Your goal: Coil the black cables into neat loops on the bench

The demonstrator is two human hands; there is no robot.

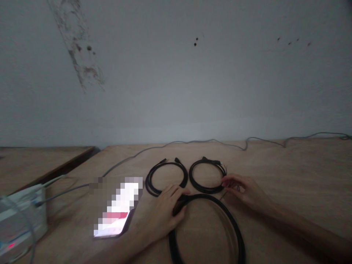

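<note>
My left hand [172, 207] grips the upper left of a large coil of black cable [239, 234], thumb and fingers on either side of it. The coil runs off the bottom of the view. My right hand [242, 190] is closed in a pinch on thin, dark wire ties [226, 169]. Those fingertips are at the right edge of a smaller black cable coil [192, 179], and I cannot tell whether they touch it. Beside this coil, to the left, lies another small black cable coil [150, 176] with its plugs at the back, just beyond my left fingers.
A lit phone [118, 223] lies on the wooden table [302, 176] left of my left hand. At the far left sits a white power strip [38, 220] with cords and a red light. A thin grey cord [154, 147] runs along the back near the wall.
</note>
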